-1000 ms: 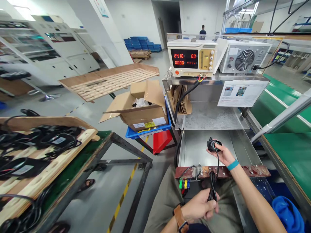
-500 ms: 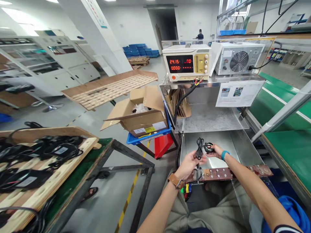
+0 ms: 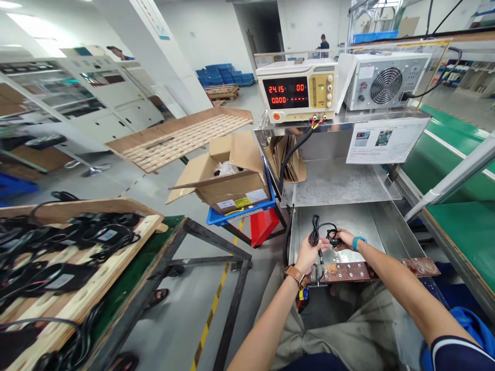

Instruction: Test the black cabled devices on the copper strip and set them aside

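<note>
In the head view, a bundled black cable point(image 3: 315, 231) is pinched by the left hand point(image 3: 308, 254) above the metal tray point(image 3: 359, 221); a dark rounded piece point(image 3: 332, 237) is gripped in the right fingers point(image 3: 342, 242), also above the tray. Along the tray's near edge a red-brown strip point(image 3: 346, 272) is seen. The lit power supply point(image 3: 297, 93) is placed beyond the tray, an open carton point(image 3: 233, 192) to its left.

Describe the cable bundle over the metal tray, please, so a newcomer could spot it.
Find the box with red digits, then look down to the metal tray. There the left hand holds the cable bundle, narrow and long, unlike the round black piece in the right hand.
</note>
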Available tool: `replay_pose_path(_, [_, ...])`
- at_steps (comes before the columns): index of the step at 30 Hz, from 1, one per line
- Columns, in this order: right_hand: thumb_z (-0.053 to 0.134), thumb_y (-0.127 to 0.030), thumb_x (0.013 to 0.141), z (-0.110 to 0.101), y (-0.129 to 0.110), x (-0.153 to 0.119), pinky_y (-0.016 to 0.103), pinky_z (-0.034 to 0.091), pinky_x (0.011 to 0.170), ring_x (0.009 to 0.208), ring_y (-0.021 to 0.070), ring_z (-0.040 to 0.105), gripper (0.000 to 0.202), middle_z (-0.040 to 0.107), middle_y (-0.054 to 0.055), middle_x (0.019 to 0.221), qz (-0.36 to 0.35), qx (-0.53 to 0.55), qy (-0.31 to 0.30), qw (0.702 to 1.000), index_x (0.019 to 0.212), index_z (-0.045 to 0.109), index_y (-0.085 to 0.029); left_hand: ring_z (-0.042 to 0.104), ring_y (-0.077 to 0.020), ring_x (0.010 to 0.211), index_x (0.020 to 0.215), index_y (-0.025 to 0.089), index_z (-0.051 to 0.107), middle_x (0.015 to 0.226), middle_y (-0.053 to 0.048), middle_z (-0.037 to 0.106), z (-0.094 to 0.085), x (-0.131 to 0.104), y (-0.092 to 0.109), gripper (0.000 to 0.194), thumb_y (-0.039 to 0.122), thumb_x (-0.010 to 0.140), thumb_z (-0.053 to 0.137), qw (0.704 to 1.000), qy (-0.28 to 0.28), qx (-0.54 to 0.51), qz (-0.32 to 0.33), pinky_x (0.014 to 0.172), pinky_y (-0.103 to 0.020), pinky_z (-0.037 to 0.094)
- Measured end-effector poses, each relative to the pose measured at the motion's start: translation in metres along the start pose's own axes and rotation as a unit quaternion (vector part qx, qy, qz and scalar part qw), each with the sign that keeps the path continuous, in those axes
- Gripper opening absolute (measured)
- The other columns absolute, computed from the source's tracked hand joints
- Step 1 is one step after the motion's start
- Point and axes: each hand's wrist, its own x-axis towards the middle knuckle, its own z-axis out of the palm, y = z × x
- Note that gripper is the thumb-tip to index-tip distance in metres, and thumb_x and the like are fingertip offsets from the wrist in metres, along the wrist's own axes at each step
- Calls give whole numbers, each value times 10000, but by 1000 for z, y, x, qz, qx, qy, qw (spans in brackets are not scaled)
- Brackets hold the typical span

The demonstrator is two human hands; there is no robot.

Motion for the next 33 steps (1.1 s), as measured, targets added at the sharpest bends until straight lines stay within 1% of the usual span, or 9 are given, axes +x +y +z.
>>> replay_pose_path(3, [756, -305, 805, -4, 3, 5, 355, 590, 576, 634, 242, 659, 377, 636, 75, 810, -6, -3, -4, 1000, 1083, 538, -172, 720, -226, 749, 892, 147, 532, 841, -121, 722, 0, 1, 1, 434, 432, 709, 803, 999, -28, 15, -32, 708, -334, 568])
replay_pose_path(6, [732, -318, 839, -8, 5, 11, 373, 599, 597, 637, 241, 667, 355, 633, 63, 808, -8, 0, -6, 1000, 1097, 531, -180, 713, -208, 695, 884, 149, 525, 783, -103, 710, -1, 1, 1, 414, 407, 711, 799, 996, -39, 32, -73, 658, -299, 552])
replay_pose_path(12, [684, -315, 889, -9, 7, 14, 393, 605, 610, 595, 216, 654, 287, 624, 52, 793, -10, 18, -5, 1000, 1087, 528, -176, 703, -202, 687, 870, 145, 528, 770, -109, 706, -6, 0, -2, 394, 398, 717, 787, 992, -56, 51, -99, 631, -273, 525])
replay_pose_path(16, [677, -327, 897, -8, 8, 16, 375, 598, 580, 609, 232, 660, 275, 622, 61, 773, -8, 27, -3, 1000, 1061, 524, -168, 700, -202, 682, 876, 147, 526, 772, -111, 706, -7, 0, -6, 399, 414, 717, 777, 993, -54, 52, -93, 624, -275, 519])
replay_pose_path(19, [652, -302, 907, -9, 10, 19, 395, 599, 586, 614, 243, 664, 258, 628, 71, 783, -7, 35, -6, 999, 1080, 518, -166, 699, -202, 683, 899, 144, 527, 792, -119, 709, -7, -1, -7, 406, 412, 717, 772, 994, -49, 51, -81, 634, -285, 524])
replay_pose_path(24, [629, -241, 901, -11, 13, 23, 394, 599, 598, 581, 212, 645, 205, 613, 52, 774, -13, 52, -17, 998, 1062, 525, -167, 698, -203, 676, 912, 144, 520, 787, -120, 707, -8, -1, -8, 407, 407, 720, 764, 995, -48, 47, -74, 626, -285, 520])
replay_pose_path(26, [625, -247, 905, -12, 13, 24, 384, 600, 617, 594, 204, 645, 192, 612, 51, 776, -15, 61, -19, 998, 1044, 520, -167, 696, -202, 668, 907, 146, 518, 779, -115, 705, -8, -1, -8, 405, 411, 718, 760, 995, -46, 48, -73, 627, -288, 521])
replay_pose_path(31, [596, -284, 919, -12, 11, 24, 374, 594, 592, 634, 240, 663, 210, 623, 72, 786, -15, 72, -18, 997, 1068, 504, -168, 687, -194, 655, 902, 151, 514, 775, -102, 703, -8, -2, -9, 418, 435, 705, 750, 995, -48, 49, -65, 623, -288, 518])
replay_pose_path(33, [593, -271, 911, -10, 11, 24, 377, 597, 608, 619, 218, 648, 199, 610, 54, 773, -20, 76, -16, 997, 1060, 505, -173, 680, -188, 645, 899, 153, 512, 767, -97, 701, -9, -3, -9, 418, 447, 706, 740, 996, -49, 49, -61, 612, -282, 512])
